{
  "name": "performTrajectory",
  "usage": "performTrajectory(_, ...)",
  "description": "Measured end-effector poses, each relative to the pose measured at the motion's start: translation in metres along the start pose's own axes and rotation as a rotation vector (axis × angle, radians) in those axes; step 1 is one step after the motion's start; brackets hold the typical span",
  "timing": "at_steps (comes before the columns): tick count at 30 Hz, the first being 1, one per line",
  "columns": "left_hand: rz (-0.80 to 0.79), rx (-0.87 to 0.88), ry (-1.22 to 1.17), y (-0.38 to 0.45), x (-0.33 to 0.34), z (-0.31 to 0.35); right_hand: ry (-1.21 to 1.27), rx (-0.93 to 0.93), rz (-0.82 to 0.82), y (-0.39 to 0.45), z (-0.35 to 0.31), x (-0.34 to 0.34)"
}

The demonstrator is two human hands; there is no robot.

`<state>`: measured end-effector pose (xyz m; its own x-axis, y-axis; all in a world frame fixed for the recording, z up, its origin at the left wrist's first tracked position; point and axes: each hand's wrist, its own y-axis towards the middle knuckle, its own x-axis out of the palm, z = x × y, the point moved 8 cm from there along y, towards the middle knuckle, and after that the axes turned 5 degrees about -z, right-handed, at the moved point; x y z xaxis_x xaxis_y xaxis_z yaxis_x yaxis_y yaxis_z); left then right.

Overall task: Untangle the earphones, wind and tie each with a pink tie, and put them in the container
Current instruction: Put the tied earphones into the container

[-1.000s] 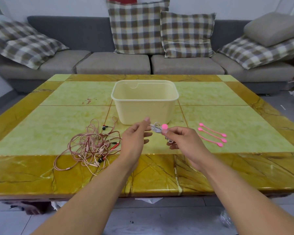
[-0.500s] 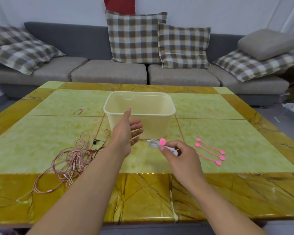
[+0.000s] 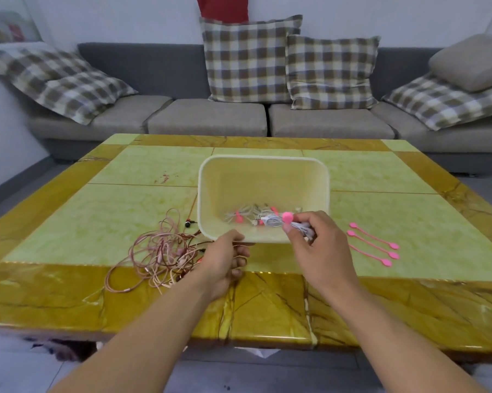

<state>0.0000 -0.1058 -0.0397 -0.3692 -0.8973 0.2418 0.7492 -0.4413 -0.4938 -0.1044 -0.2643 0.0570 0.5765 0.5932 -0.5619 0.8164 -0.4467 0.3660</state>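
Right hand (image 3: 318, 245) pinches a tied white earphone bundle (image 3: 278, 221) over the tilted container (image 3: 263, 168), left hand (image 3: 225, 259) gripping its rim; tied bundles inside, pink tangle (image 3: 159, 251) at nine o'clock, three ties (image 3: 372, 246) unused.

Glossy stone under my arms

Table (image 3: 267, 307) polished, marble-like; container (image 3: 263, 168) smooth matt plastic; sofa (image 3: 207, 117) woven cloth.

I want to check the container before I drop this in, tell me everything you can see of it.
The container is a pale cream, plastic-looking rectangular tub with rounded corners and a rolled rim. It is tipped toward the camera on the table, the left hand gripping its near rim. Inside lie tied white earphone bundles with pink ties.
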Motion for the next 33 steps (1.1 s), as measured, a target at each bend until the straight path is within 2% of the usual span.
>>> performTrajectory(3,-0.017,-0.029,-0.008,-0.009,-0.007,-0.011,-0.103,-0.02,-0.007,0.003,-0.005,0.007)
performTrajectory(9,-0.031,-0.069,0.003,-0.023,0.003,-0.028,-0.296,0.057,-0.175,0.027,0.003,0.033)
performTrajectory(13,-0.056,-0.083,-0.009,-0.033,0.017,-0.039,-0.334,0.117,-0.268,0.042,0.005,0.053)
performTrajectory(22,-0.019,-0.041,-0.022,-0.035,0.018,-0.041,-0.252,0.158,-0.313,0.077,0.001,0.097)
performTrajectory(30,0.044,0.14,0.047,-0.03,0.016,-0.01,-0.357,0.092,-0.337,0.076,-0.013,0.079)
performTrajectory(33,0.091,0.232,0.053,-0.029,0.017,0.011,-0.353,0.007,-0.221,0.072,-0.029,0.049)
